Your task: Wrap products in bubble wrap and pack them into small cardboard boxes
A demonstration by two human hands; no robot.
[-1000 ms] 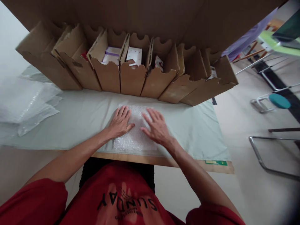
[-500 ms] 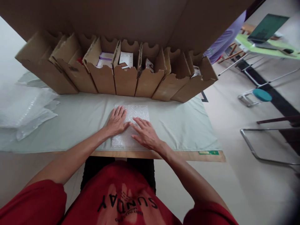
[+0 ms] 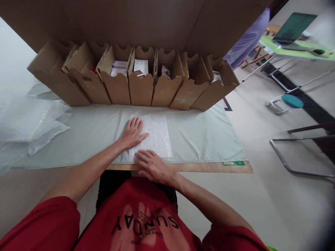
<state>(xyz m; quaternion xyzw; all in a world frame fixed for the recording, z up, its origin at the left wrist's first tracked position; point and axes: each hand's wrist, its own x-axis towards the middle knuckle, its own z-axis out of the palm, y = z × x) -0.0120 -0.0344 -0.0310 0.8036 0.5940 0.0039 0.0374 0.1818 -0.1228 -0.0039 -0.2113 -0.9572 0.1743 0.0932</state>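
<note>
A rectangular sheet of bubble wrap [image 3: 157,134] lies flat on the pale green cloth [image 3: 204,139] that covers the table. My left hand [image 3: 133,133] rests flat on the sheet's left side, fingers stretched out and holding nothing. My right hand [image 3: 151,165] lies palm down at the sheet's near edge, right at the table's wooden front edge [image 3: 199,167], fingers lightly spread over the wrap's lower border. Both forearms reach out from red sleeves.
A row of several open cardboard bins [image 3: 141,85] stands along the back of the table, some holding white and purple cards. A pile of clear plastic bags [image 3: 31,122] lies at the left. Metal chair frames [image 3: 295,164] and a teal stool [image 3: 291,101] stand at the right.
My right hand has slid back from the middle of the bubble wrap to its near edge. My left hand has stayed flat on the sheet. The view shifted slightly.
</note>
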